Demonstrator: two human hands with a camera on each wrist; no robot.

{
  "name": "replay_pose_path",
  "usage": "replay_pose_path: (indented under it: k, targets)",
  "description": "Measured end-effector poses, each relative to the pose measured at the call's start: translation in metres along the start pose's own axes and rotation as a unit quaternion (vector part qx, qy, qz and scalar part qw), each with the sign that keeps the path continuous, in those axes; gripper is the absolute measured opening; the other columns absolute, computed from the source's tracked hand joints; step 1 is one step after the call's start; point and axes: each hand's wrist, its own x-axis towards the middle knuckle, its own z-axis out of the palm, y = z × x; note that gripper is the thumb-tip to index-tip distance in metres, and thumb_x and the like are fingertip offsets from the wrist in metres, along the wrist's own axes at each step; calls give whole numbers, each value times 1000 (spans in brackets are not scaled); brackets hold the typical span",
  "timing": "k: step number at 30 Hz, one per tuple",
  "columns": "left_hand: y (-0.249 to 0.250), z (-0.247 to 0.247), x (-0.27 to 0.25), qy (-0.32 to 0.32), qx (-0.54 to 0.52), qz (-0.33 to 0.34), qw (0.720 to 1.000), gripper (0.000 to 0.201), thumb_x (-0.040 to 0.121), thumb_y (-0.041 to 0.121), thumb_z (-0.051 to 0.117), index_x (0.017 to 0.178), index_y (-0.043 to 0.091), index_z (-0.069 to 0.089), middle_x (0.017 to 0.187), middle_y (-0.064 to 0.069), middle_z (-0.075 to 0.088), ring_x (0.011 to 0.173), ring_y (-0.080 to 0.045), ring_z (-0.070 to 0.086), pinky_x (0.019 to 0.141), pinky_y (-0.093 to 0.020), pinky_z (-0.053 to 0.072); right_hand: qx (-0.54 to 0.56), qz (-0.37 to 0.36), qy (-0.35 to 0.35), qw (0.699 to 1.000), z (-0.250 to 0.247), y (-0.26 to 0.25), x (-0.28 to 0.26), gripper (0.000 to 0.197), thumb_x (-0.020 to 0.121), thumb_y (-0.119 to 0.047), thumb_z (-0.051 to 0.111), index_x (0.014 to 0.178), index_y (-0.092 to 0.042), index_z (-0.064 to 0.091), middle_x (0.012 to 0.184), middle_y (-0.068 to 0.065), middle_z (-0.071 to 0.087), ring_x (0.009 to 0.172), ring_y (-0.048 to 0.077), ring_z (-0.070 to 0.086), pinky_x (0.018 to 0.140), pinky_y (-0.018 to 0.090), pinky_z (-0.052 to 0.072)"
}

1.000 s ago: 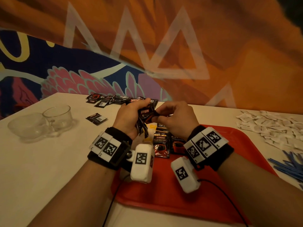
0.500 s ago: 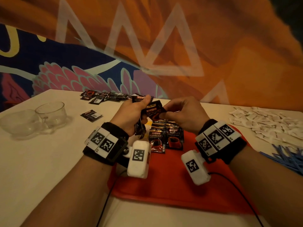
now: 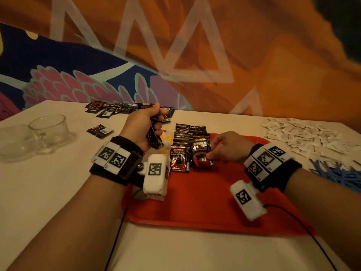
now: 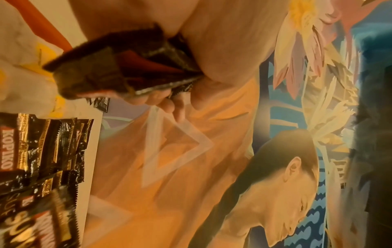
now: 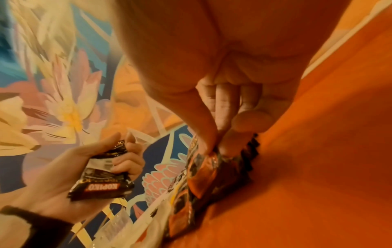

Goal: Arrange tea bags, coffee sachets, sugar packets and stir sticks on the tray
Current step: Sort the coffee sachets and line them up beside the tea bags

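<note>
Moved: right hand (image 3: 226, 147), lowered from chest height, pinches one black foil coffee sachet (image 3: 201, 153) onto the second overlapped row on the red plastic tray (image 3: 205, 202). Left hand (image 3: 143, 128) grips a spare sachet bundle (image 3: 155, 138) aloft, likely as supply.

Right hand (image 3: 227, 147) — sachet (image 3: 201, 153) now down on tray (image 3: 205, 202); hands apart

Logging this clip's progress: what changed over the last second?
The right hand left the left hand, carrying one coffee sachet down onto the red tray beside the rows, still pinching it. The left hand kept its bundle of sachets. Sugar packets and stir sticks unchanged.
</note>
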Motion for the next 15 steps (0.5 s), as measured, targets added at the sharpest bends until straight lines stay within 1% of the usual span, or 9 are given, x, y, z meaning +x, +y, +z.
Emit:
replay_pose_path:
  k: [2, 3, 5, 6, 8, 11, 15]
  targets:
    - [0, 0, 0, -4, -4, -1, 1000, 28, 102, 29, 51, 93, 6, 66, 69, 1, 52, 53, -8, 41, 49, -19, 33, -9, 20, -12, 1000, 1, 2, -3, 17, 79, -18, 80, 87, -16, 65, 91, 7, 70, 77, 17, 63, 70, 33, 52]
    - [1, 0, 0, -6, -6, -1, 1000, 28, 102, 29, 51, 93, 6, 65, 70, 1, 52, 53, -8, 41, 49, -19, 33, -9, 27, -16, 999, 1, 3, -4, 17, 80, -17, 79, 88, -16, 64, 89, 6, 70, 75, 15, 63, 67, 30, 52]
    - [1, -1, 0, -9, -8, 1, 1000, 28, 102, 28, 51, 93, 6, 65, 70, 0, 52, 53, -8, 40, 49, -20, 33, 7, 43, -25, 999, 5, 3, -5, 16, 82, -13, 76, 89, -14, 62, 81, 4, 69, 63, 9, 62, 56, 23, 48]
    - [1, -1, 1, -10, -9, 1, 1000, 27, 102, 28, 50, 94, 6, 65, 71, 0, 52, 53, -8, 41, 48, -19, 33, 13, 49, -27, 998, 7, 2, -5, 16, 83, -12, 75, 90, -13, 61, 78, 3, 68, 58, 7, 61, 52, 21, 46]
    - [1, -2, 1, -10, -11, 0, 1000, 27, 102, 29, 51, 95, 6, 64, 71, 0, 52, 53, -8, 41, 48, -19, 34, 12, 56, -26, 998, 11, 2, -4, 17, 83, -12, 75, 91, -13, 60, 75, 2, 68, 56, 7, 61, 50, 20, 45]
    - [1, -3, 2, -7, -10, -1, 1000, 27, 102, 29, 51, 96, 6, 64, 71, 1, 52, 53, -8, 41, 48, -19, 34, 19, 70, -28, 997, 15, 1, -3, 17, 84, -11, 74, 89, -12, 57, 74, 3, 67, 58, 10, 62, 48, 21, 45]
    - [0, -3, 3, -4, -9, -3, 1000, 27, 102, 29, 51, 97, 6, 65, 72, 1, 52, 52, -8, 42, 47, -19, 35, 43, 80, -32, 995, 16, 0, -1, 21, 83, -8, 74, 90, -11, 54, 80, 6, 68, 65, 15, 67, 51, 23, 48]
